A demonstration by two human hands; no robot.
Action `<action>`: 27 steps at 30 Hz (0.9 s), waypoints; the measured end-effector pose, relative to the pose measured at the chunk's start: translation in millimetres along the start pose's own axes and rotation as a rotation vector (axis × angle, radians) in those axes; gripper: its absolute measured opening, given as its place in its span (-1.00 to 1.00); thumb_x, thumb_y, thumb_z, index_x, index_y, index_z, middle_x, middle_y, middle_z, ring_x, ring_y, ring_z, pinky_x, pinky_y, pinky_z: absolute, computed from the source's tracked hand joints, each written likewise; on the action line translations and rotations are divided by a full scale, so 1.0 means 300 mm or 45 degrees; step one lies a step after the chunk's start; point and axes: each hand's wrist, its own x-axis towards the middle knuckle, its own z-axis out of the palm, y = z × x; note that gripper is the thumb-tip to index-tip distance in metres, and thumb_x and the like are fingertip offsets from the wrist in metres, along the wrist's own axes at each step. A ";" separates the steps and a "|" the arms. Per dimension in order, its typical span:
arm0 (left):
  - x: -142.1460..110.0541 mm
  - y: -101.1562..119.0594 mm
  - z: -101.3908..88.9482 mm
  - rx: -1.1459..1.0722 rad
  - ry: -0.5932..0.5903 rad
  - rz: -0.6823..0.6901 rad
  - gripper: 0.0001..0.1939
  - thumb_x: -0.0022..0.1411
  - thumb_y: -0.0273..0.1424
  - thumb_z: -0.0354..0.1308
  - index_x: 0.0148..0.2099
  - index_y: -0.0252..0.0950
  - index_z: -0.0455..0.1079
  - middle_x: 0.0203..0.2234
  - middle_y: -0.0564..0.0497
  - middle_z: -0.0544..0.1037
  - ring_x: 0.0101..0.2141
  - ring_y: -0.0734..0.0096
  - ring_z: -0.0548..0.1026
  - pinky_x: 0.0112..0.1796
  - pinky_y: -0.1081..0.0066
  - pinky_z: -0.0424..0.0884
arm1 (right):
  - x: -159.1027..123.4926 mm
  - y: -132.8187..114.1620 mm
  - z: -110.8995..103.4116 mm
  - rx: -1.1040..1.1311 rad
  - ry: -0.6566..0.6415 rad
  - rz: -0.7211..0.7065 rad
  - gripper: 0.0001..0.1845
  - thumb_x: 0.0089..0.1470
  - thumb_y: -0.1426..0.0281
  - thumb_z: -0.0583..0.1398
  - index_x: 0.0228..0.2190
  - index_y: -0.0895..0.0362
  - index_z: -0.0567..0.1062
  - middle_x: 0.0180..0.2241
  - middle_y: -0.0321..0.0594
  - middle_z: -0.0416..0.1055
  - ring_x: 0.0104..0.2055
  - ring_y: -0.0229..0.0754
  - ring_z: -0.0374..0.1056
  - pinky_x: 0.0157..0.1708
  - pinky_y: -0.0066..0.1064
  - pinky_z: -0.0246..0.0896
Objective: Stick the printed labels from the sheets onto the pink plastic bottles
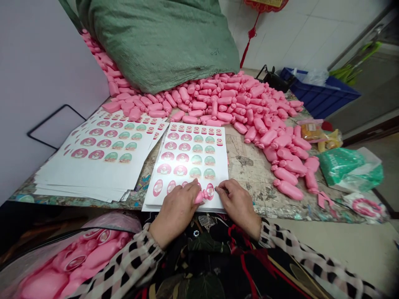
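Observation:
My left hand (174, 211) grips a small pink plastic bottle (201, 196) low on a white sheet of printed oval labels (187, 166), its tip near the sheet's front row. My right hand (238, 205) rests on the same sheet, with fingertips beside a pink oval label (210, 191). Whether those fingers pinch the label is hidden. A thick stack of label sheets (99, 155) lies to the left. Loose pink bottles (237, 108) heap across the far side of the worn table (255, 178).
A green woven sack (156, 41) bulges behind the bottles. A clear bag of pink bottles (59, 261) lies at lower left, below the table edge. A blue crate (318, 91) stands at the far right, and a green plastic packet (349, 168) lies on the table's right.

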 end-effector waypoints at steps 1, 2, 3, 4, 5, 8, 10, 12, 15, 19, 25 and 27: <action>0.000 0.000 -0.001 0.004 -0.001 0.002 -0.65 0.23 -0.34 0.07 0.06 -0.23 0.26 0.10 -0.05 0.37 -0.04 0.09 0.40 -0.09 0.10 0.33 | 0.001 -0.001 0.001 -0.008 -0.003 -0.003 -0.78 0.17 0.26 0.05 -0.40 0.07 0.42 -0.38 -0.27 0.38 -0.32 -0.21 0.32 -0.35 -0.40 0.09; 0.000 0.001 -0.003 0.007 -0.001 0.005 -0.65 0.23 -0.34 0.07 0.07 -0.23 0.25 0.09 -0.05 0.38 -0.04 0.09 0.40 -0.10 0.11 0.34 | 0.002 -0.003 0.000 -0.017 -0.009 -0.007 -0.78 0.18 0.26 0.04 -0.40 0.06 0.42 -0.37 -0.27 0.37 -0.32 -0.21 0.32 -0.35 -0.41 0.08; 0.000 0.003 -0.005 0.011 0.000 0.012 -0.65 0.23 -0.35 0.06 0.07 -0.23 0.25 0.09 -0.06 0.38 -0.03 0.09 0.40 -0.11 0.12 0.34 | 0.003 -0.006 -0.001 -0.027 -0.016 -0.011 -0.77 0.18 0.26 0.03 -0.40 0.06 0.41 -0.37 -0.27 0.37 -0.32 -0.22 0.32 -0.36 -0.41 0.07; 0.000 0.005 -0.008 0.016 0.002 0.021 -0.66 0.23 -0.36 0.06 0.06 -0.22 0.25 0.09 -0.05 0.38 -0.03 0.09 0.40 -0.11 0.12 0.35 | 0.004 -0.009 -0.003 -0.036 -0.020 -0.011 -0.76 0.19 0.24 0.03 -0.40 0.06 0.41 -0.37 -0.28 0.37 -0.33 -0.22 0.32 -0.37 -0.41 0.06; 0.001 0.007 -0.011 0.023 0.004 0.034 -0.68 0.23 -0.36 0.05 0.05 -0.21 0.26 0.10 -0.04 0.37 -0.03 0.09 0.40 -0.12 0.13 0.35 | 0.005 -0.013 -0.006 -0.048 -0.019 -0.007 -0.75 0.18 0.22 0.03 -0.40 0.06 0.41 -0.38 -0.28 0.37 -0.34 -0.22 0.32 -0.38 -0.41 0.05; 0.003 0.014 -0.020 0.044 0.006 0.084 -0.76 0.25 -0.38 0.03 -0.02 -0.17 0.31 0.12 -0.01 0.34 -0.05 0.11 0.42 -0.09 0.12 0.33 | 0.008 -0.026 -0.012 -0.090 0.002 0.007 -0.73 0.15 0.15 0.08 -0.41 0.06 0.41 -0.39 -0.31 0.37 -0.38 -0.24 0.31 -0.42 -0.42 0.01; 0.005 0.015 -0.023 0.054 0.000 0.102 -0.77 0.24 -0.37 0.04 -0.04 -0.17 0.32 0.13 -0.01 0.34 -0.06 0.11 0.42 -0.08 0.11 0.32 | 0.008 -0.034 -0.016 -0.114 0.022 -0.007 -0.74 0.13 0.16 0.10 -0.44 0.06 0.41 -0.40 -0.33 0.36 -0.39 -0.26 0.30 -0.44 -0.42 -0.01; 0.007 0.013 -0.023 0.056 -0.010 0.094 -0.74 0.22 -0.37 0.08 -0.02 -0.18 0.31 0.13 -0.01 0.34 -0.06 0.09 0.41 -0.09 0.11 0.33 | 0.005 -0.040 -0.019 -0.135 0.050 -0.051 -0.76 0.14 0.21 0.10 -0.46 0.06 0.42 -0.40 -0.33 0.36 -0.40 -0.28 0.30 -0.45 -0.43 -0.02; 0.010 0.007 -0.018 0.037 -0.017 0.072 -0.67 0.20 -0.38 0.09 0.03 -0.20 0.28 0.12 -0.04 0.34 -0.05 0.09 0.41 -0.11 0.14 0.34 | -0.005 -0.045 -0.023 -0.175 0.098 -0.152 -0.77 0.16 0.26 0.09 -0.45 0.07 0.44 -0.41 -0.30 0.36 -0.40 -0.29 0.30 -0.43 -0.44 0.00; 0.015 0.006 -0.014 0.011 -0.026 0.041 -0.60 0.21 -0.37 0.08 0.10 -0.24 0.21 0.04 -0.09 0.41 -0.12 0.12 0.43 -0.15 0.18 0.34 | -0.021 -0.046 -0.021 -0.080 0.142 -0.237 -0.73 0.18 0.27 0.07 -0.45 0.09 0.48 -0.42 -0.25 0.36 -0.39 -0.28 0.30 -0.38 -0.44 0.06; 0.006 0.013 -0.013 -0.063 -0.001 0.052 -0.64 0.23 -0.35 0.05 0.08 -0.24 0.25 0.05 -0.14 0.39 -0.06 0.10 0.40 -0.09 0.14 0.29 | -0.029 -0.025 -0.012 0.441 0.259 -0.085 -0.75 0.10 0.23 0.16 -0.51 0.10 0.46 -0.48 -0.27 0.35 -0.43 -0.28 0.28 -0.42 -0.45 0.14; -0.003 0.012 -0.020 -0.185 0.019 0.066 -0.71 0.23 -0.35 0.06 0.01 -0.22 0.32 0.04 -0.11 0.40 -0.04 0.11 0.38 -0.05 0.13 0.25 | -0.018 -0.011 -0.018 0.566 0.309 -0.019 -0.75 0.06 0.21 0.19 -0.52 0.11 0.46 -0.48 -0.28 0.35 -0.43 -0.27 0.27 -0.42 -0.44 0.16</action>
